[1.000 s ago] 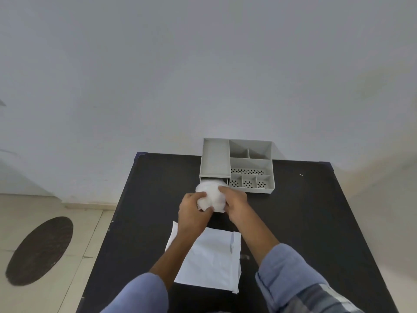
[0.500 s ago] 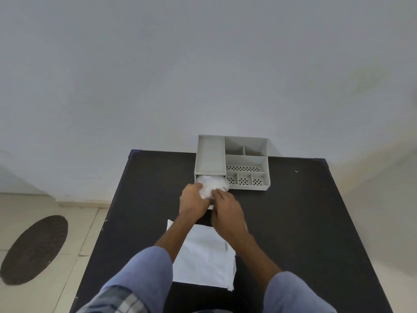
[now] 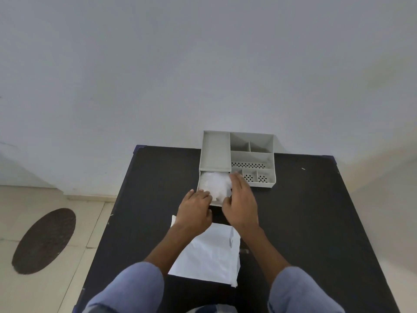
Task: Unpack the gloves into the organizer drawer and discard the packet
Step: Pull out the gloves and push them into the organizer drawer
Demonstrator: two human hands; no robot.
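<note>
A crumpled bundle of white gloves (image 3: 215, 182) lies in the pulled-out drawer (image 3: 199, 185) at the front left of the grey organizer (image 3: 216, 152). My left hand (image 3: 194, 210) sits at the drawer's front edge, its fingers curled onto the near side of the gloves. My right hand (image 3: 242, 201) rests against the right side of the bundle with its fingers spread and straight. The flat white packet (image 3: 208, 253) lies on the black table (image 3: 304, 211) just behind my wrists, partly covered by my left forearm.
The organizer stands at the table's far edge against a pale wall, with several small compartments (image 3: 250, 177) on its right side. A dark round mat (image 3: 44, 240) lies on the tiled floor to the left of the table.
Both hands carried the glove bundle forward from above the table into the open drawer. The right hand has loosened and its fingers now lie spread over the bundle.
</note>
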